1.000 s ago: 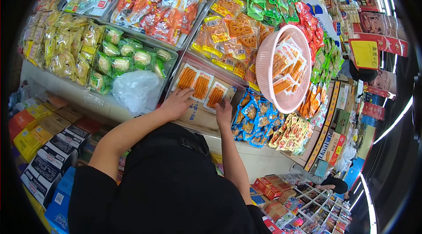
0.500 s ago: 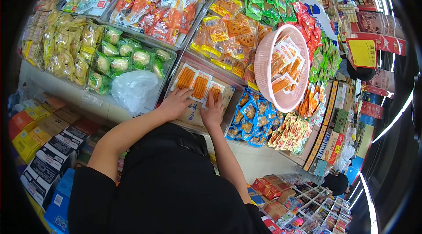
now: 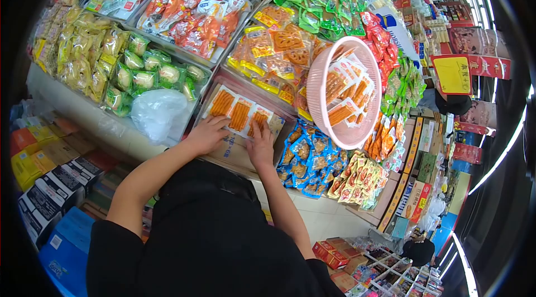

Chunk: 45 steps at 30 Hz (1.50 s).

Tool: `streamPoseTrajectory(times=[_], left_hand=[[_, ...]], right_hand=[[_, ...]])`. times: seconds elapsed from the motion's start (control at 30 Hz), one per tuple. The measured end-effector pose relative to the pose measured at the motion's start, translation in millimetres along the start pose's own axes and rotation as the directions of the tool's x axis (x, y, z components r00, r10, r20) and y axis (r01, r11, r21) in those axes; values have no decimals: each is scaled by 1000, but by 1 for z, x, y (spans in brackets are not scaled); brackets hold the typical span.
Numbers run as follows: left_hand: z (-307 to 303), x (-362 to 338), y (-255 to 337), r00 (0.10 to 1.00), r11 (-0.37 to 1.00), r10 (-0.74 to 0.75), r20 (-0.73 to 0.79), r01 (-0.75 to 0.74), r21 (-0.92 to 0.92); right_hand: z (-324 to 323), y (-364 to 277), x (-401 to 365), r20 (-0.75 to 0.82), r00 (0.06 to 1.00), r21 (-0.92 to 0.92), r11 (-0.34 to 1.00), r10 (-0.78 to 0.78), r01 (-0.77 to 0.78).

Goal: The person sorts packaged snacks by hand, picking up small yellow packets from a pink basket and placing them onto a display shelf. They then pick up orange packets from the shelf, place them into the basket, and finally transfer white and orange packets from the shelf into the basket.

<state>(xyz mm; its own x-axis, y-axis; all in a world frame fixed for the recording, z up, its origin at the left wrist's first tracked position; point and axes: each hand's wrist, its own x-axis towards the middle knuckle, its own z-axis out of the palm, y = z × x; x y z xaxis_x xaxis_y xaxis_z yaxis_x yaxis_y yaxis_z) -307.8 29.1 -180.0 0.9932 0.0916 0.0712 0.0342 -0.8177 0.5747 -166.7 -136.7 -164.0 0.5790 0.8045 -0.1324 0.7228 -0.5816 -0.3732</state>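
Note:
Three flat clear packets of orange-brown snack sticks lie side by side in a shallow cardboard-lined bin: a left packet [image 3: 221, 103], a middle packet [image 3: 240, 115] and a right packet [image 3: 260, 116]. My left hand [image 3: 207, 134] rests at the near edge of the left and middle packets, fingers extended. Over the lower part of the right packet, my right hand [image 3: 260, 147] lies with its fingers stretched and touching it. Farther right, a pink plastic basket [image 3: 316, 96] holds more such packets [image 3: 341, 86]. My palms are hidden from above.
Left of the bin are green-and-white snack packs [image 3: 151, 71] and a crumpled clear plastic bag [image 3: 158, 115]. Blue packets [image 3: 312, 157] fill the section to the right. Packaged lotus-root slices [image 3: 287, 40] lie behind. Stacked cartons [image 3: 61, 180] stand at lower left.
The whole view has shifted slightly, so the bins and basket appear farther left. Both hands stay at the same packets, and the right fingers sit slightly closer together.

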Motion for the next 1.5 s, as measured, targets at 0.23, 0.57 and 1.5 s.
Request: streamPoseTrajectory(times=[0.23, 0.57, 1.5], left_hand=[[-16, 18, 40, 954, 889, -287, -88, 231, -394], [-109, 155, 182, 884, 908, 70, -462, -248, -337], [-114, 112, 106, 909, 603, -411, 68, 327, -728]], right_hand=[[-51, 19, -33, -115, 975, 194, 958, -190, 210], [-125, 92, -76, -423, 905, 398, 890, -34, 220], [-110, 145, -81, -220, 975, 637, 757, -5, 148]])
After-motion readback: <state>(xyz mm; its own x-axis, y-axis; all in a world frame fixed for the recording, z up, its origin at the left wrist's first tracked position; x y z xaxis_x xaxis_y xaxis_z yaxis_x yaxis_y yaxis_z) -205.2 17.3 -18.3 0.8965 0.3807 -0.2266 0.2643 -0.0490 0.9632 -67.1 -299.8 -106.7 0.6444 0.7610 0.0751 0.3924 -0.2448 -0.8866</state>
